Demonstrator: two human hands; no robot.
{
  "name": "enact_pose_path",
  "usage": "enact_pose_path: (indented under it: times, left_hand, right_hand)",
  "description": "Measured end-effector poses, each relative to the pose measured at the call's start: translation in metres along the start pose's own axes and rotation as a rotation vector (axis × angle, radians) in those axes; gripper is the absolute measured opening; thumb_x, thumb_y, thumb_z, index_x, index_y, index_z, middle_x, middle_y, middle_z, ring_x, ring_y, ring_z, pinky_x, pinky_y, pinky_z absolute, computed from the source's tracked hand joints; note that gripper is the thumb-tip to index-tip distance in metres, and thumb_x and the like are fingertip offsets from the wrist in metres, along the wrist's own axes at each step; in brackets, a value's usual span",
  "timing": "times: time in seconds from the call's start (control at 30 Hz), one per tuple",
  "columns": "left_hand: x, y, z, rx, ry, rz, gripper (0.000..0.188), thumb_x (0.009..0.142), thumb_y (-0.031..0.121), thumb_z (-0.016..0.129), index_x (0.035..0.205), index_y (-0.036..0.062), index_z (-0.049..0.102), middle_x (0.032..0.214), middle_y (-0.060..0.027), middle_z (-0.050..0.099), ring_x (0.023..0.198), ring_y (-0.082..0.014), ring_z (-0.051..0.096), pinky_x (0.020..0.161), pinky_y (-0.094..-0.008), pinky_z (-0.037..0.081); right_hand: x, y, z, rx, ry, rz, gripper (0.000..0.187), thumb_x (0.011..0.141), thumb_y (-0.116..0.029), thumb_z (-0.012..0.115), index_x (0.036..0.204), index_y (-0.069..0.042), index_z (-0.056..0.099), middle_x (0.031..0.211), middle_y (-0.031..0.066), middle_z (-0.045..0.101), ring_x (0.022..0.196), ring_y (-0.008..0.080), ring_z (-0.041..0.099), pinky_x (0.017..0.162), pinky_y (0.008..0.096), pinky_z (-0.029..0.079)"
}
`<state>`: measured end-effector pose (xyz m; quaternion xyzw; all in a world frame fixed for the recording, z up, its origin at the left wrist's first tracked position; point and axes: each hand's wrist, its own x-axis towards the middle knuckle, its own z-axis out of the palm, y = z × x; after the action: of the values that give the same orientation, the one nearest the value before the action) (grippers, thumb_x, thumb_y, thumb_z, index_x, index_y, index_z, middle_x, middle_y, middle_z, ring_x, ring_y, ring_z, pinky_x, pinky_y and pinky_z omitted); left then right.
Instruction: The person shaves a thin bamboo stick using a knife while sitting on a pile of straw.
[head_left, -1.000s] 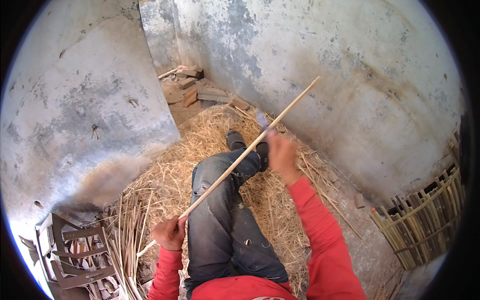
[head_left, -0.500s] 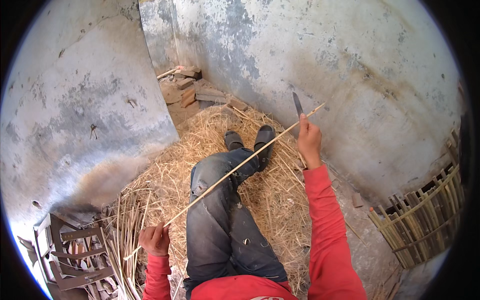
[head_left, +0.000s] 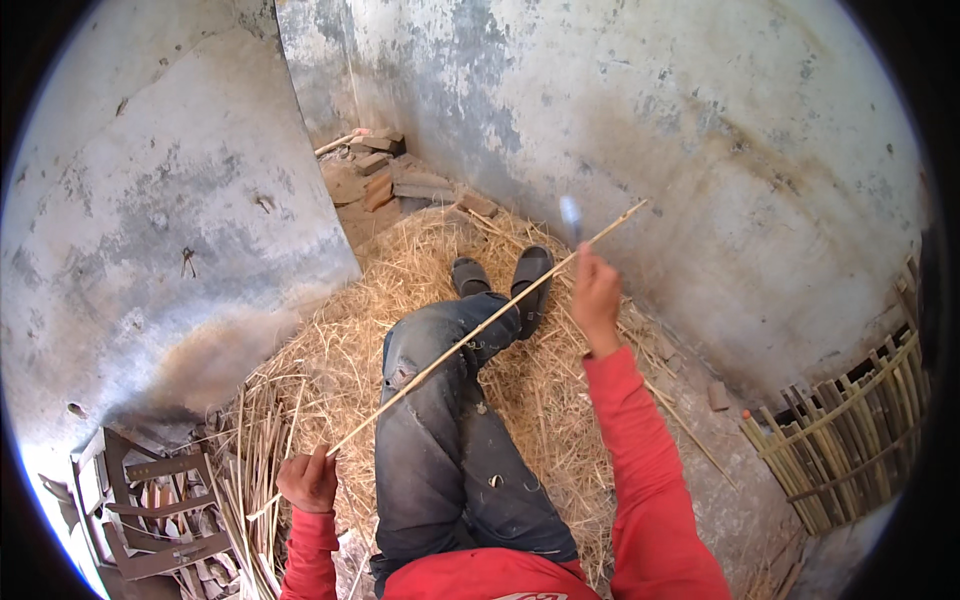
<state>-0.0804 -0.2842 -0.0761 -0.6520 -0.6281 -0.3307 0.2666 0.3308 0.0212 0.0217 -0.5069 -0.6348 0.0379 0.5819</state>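
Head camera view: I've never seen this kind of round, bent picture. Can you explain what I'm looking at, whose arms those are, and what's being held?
The picture comes from a wide fisheye camera worn on a person's head, looking down, so straight edges curve near the rim. There is no machine: the two arms in red sleeves rising from the lower edge are the wearer's own.

The left hand has its grip closed on the near end of a long thin pale cane strip, which runs slantwise up across the legs in dark grey jeans. The right hand holds the strip near its far end, together with a blurred blade-like tool.

The person sits on a bed of yellow straw between grey plaster walls. A bundle of split canes lies by the left hand, a woven cane basket stands at right, and broken bricks are piled in the corner.
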Motion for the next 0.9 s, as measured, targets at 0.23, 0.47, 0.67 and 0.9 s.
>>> enact_pose_path:
  times: [0.23,0.47,0.67,0.9]
  left_hand:
    - [0.001,0.007,0.005,-0.005,-0.016,-0.013,0.014,0.086,0.020,0.082,0.095,0.0122,0.076,0.063,-0.0038,0.052,0.051,-0.0248,0.049,0.050,-0.0392,0.037]
    - [-0.007,0.000,-0.005,0.011,0.004,-0.030,0.015,0.084,0.017,0.084,0.095,0.0109,0.076,0.064,-0.0043,0.056,0.053,-0.0248,0.051,0.051,-0.0391,0.038]
    - [-0.001,-0.002,-0.003,0.032,0.020,0.038,0.015,0.086,0.021,0.082,0.098,0.0136,0.076,0.064,-0.0030,0.052,0.051,-0.0246,0.049,0.049,-0.0387,0.038]
    - [-0.005,0.014,0.009,0.055,-0.004,-0.025,0.020,0.082,0.017,0.083,0.101,0.0147,0.076,0.064,-0.0024,0.052,0.051,-0.0245,0.050,0.052,-0.0394,0.037]
  right_hand:
    - [0.004,-0.007,0.003,-0.038,-0.045,0.049,0.060,0.112,-0.042,0.046,0.075,0.004,0.062,0.056,0.0228,0.049,0.050,0.0373,0.047,0.052,0.0481,0.038]
    - [-0.087,-0.073,0.024,0.127,-0.393,-0.010,0.043,0.109,-0.031,0.056,0.080,0.000,0.062,0.063,0.0243,0.059,0.054,0.0395,0.060,0.051,0.0484,0.041]
    - [0.017,0.003,0.001,-0.172,0.008,0.207,0.056,0.112,-0.036,0.046,0.079,0.004,0.067,0.069,0.0264,0.063,0.061,0.0444,0.062,0.057,0.0517,0.044]
    - [-0.079,-0.079,0.031,0.177,-0.338,-0.002,0.046,0.108,-0.032,0.057,0.075,0.000,0.063,0.060,0.0229,0.058,0.048,0.0393,0.059,0.047,0.0486,0.042]
